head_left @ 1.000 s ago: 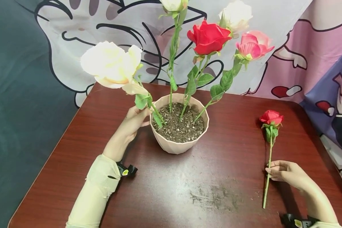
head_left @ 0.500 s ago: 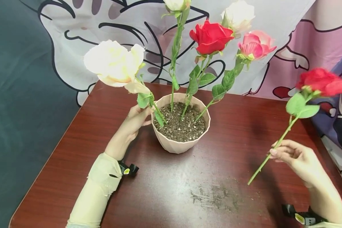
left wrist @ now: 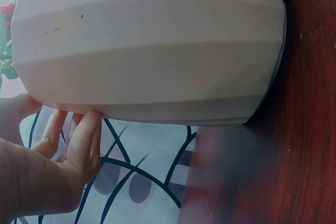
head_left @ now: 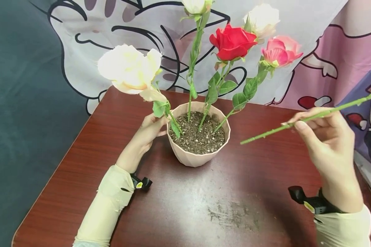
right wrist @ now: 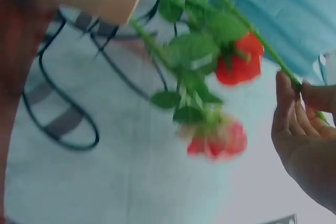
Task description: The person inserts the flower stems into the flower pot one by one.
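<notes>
A beige faceted flowerpot [head_left: 193,158] full of dark soil stands on the table, with several roses upright or leaning in it. My left hand [head_left: 143,139] holds the pot's left side, thumb at the rim and fingers [left wrist: 81,140] against the outer wall. To the right of the pot, above the table, my right hand [head_left: 330,144] pinches the green stem of a rose [head_left: 352,104] between thumb and fingers. The stem's cut end points left toward the pot; its bloom is outside the head view. In the right wrist view, my right hand [right wrist: 304,124] grips the thorny stem.
A white rose [head_left: 130,68] leans left over my left hand. A red rose [head_left: 233,42] and a pink rose [head_left: 282,51] lean right. Loose soil [head_left: 233,215] is smeared on the brown table [head_left: 179,209]. A printed cloth [head_left: 89,44] hangs behind.
My right hand has lifted the red rose off the table, then raised and tilted it so its stem end swings left toward the pot. My left hand stays at the pot.
</notes>
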Motion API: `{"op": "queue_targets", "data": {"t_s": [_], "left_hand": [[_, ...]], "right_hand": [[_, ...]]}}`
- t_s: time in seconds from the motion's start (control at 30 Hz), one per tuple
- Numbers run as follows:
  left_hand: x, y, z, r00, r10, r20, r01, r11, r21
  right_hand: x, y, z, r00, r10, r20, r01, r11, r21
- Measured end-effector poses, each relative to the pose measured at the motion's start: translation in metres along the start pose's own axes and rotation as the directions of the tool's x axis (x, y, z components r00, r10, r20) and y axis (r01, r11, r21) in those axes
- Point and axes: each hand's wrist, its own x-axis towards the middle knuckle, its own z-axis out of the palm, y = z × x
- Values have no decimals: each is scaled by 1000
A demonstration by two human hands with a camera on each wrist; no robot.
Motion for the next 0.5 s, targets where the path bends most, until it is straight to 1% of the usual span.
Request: {"op": "queue_targets", "data": {"t_s": [0.13,0.2,0.23,0.27,0.33,0.43,0.5], "left_hand": [[-1,1,0,1000,-1,-3,1,1000,3],[-2,1,0,1000,-2,-6,2,1000,-2],[-2,1,0,1000,-1,-8,1,1000,-5],[-2,1,0,1000,-1,-11,1,1000,-6],[-2,1,0,1000,1,-9,-1,1000,-14],[-1,1,1,1000,8,-3,-8,1000,-15],[-1,1,1,1000,10,-1,-10,1000,-14]], "right_hand": [[13,12,23,996,-42,79,48,996,-71],[18,19,33,990,-56,127,74,988,-138],[19,23,38,987,-57,148,85,978,-190],[21,26,43,985,-53,165,93,965,-244],[22,33,51,979,-39,201,111,927,-358],[20,44,61,971,7,238,116,860,-497],[19,53,65,965,35,261,111,845,-523]]}}
